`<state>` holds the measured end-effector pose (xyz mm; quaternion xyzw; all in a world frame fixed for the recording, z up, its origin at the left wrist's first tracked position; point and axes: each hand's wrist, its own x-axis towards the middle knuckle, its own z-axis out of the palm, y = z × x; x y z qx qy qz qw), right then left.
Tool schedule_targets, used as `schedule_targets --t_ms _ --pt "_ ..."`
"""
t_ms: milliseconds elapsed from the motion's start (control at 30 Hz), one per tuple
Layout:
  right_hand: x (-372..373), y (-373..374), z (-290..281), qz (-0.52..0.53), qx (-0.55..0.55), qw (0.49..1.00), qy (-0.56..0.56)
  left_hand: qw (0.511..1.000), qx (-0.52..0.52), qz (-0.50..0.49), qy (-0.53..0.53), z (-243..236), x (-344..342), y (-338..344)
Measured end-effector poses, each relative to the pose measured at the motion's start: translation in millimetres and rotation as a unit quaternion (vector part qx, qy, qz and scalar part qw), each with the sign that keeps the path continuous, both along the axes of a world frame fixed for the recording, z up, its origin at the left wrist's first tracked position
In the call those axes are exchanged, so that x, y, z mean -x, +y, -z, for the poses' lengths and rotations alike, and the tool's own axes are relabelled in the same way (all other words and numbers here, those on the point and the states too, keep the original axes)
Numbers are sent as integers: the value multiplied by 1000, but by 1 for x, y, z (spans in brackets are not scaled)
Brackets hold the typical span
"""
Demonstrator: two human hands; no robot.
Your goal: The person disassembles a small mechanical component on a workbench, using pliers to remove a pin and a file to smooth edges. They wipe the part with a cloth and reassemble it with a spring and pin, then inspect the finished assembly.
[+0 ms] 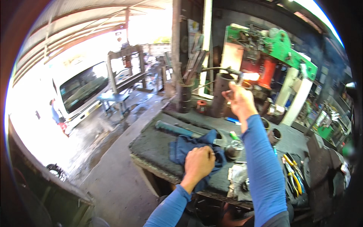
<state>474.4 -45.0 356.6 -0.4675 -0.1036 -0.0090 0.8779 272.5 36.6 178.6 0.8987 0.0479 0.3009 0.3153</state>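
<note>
My right hand (242,99) reaches forward over the workbench, its fingers closed. What they hold is hidden or too small to name. Just beyond the fingertips a bright orange flame (251,76) burns at the end of a torch nozzle (233,72). Dark upright metal tubes (220,96) stand beside that hand. My left hand (197,163) rests on a crumpled dark blue cloth (178,149) near the front edge, fingers curled into it. A long tool with a teal handle (173,128) runs under the cloth. To the cloth's right sits a small clear jar (234,148).
Yellow-handled pliers (295,181) lie in a dark tray at the right. A green press frame (283,45) with a red cylinder (267,72) stands behind the bench (155,145). A small red container (201,106) is near the tubes. A vehicle (81,90) is outside, left.
</note>
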Motion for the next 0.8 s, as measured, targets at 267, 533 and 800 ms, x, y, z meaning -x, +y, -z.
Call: schedule_targets --t_ms 267,533,800 --pt "20 -28 23 -30 140 990 20 1000 4 -20 11 2 9 15" --pt "123 -159 58 35 498 788 -361 1000 3 9 -15 12 -5 -5" --pt "219 -155 44 -63 515 698 -494 998 26 -31 -51 16 2 3"
